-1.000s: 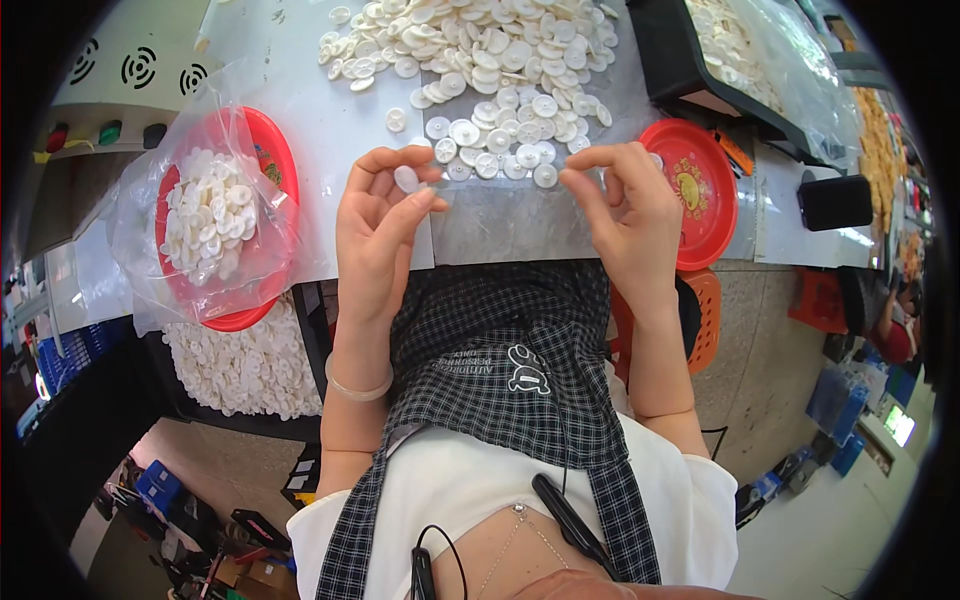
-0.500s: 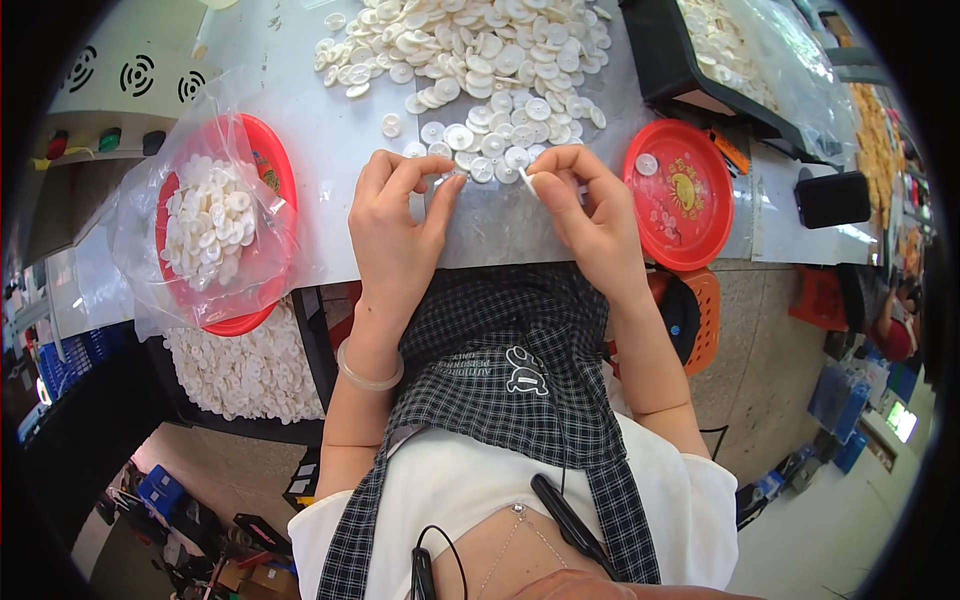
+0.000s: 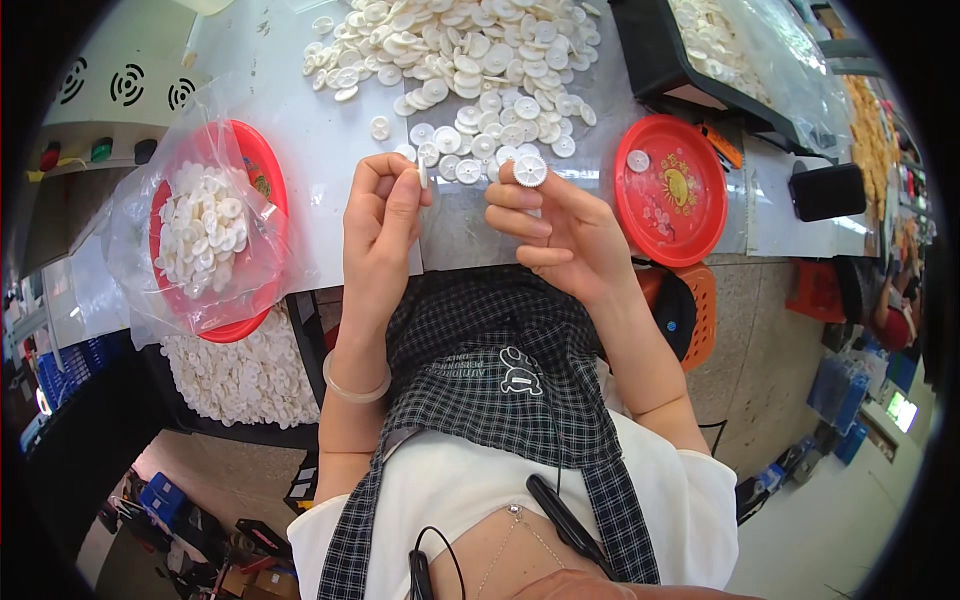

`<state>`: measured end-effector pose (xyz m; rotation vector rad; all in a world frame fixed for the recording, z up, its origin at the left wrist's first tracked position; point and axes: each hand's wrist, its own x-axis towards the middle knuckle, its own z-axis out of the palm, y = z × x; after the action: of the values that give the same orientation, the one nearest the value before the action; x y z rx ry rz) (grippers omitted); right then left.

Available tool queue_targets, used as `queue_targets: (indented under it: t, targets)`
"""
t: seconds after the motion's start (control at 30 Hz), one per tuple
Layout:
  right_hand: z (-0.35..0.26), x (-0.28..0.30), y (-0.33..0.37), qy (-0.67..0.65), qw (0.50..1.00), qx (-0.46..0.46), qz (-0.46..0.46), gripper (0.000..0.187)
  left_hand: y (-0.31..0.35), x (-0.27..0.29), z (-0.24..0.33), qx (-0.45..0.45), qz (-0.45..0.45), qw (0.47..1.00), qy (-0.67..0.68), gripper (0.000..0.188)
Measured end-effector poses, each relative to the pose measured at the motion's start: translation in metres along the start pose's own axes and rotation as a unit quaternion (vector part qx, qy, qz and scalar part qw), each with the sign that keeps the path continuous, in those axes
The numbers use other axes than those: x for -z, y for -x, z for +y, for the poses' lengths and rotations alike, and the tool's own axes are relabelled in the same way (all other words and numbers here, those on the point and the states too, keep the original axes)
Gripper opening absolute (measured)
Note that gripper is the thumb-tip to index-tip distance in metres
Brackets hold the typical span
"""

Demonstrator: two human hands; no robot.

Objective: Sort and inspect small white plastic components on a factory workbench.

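My left hand (image 3: 378,225) is closed, pinching a small white plastic gear (image 3: 422,172) that stands edge-on between thumb and forefinger. Another white gear (image 3: 530,171) is held at the fingertips of my right hand (image 3: 572,238), its round toothed face turned up toward me. Both hands are raised at the table's front edge, a short gap apart. Just beyond them spreads a heap of similar white gears (image 3: 480,60), with several loose ones (image 3: 468,171) nearest my fingers.
At the left, a red tray (image 3: 262,150) holds a clear plastic bag (image 3: 130,250) of white gears. A red plate (image 3: 692,225) with one gear (image 3: 637,160) is at the right. Behind it stand a black bin (image 3: 650,60) and a black phone-like device (image 3: 828,192). More white parts (image 3: 240,375) fill a container below left.
My right hand has turned, so its gear shows its face rather than its edge. My left hand has shifted slightly left, and a gear now shows in its pinch.
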<state>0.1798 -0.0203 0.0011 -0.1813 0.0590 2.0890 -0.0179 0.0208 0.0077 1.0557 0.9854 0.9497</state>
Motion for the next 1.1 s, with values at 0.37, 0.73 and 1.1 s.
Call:
queue_targets:
  t: [0.37, 0.73, 1.1]
  targets:
    - [-0.014, -0.032, 0.035, 0.629, 0.665, 0.314, 0.25, 0.016, 0.004, 0.003, 0.0, 0.154, -0.194, 0.862, 0.443, 0.023]
    - [-0.029, -0.026, 0.038, 0.728, 0.444, 0.451, 0.265, 0.008, 0.005, -0.004, 0.005, 0.119, -0.266, 0.871, 0.396, 0.016]
    - [-0.019, -0.012, 0.003, 0.677, 0.642, 0.315, 0.176, 0.009, 0.004, 0.0, 0.003, 0.15, -0.266, 0.832, 0.463, 0.015]
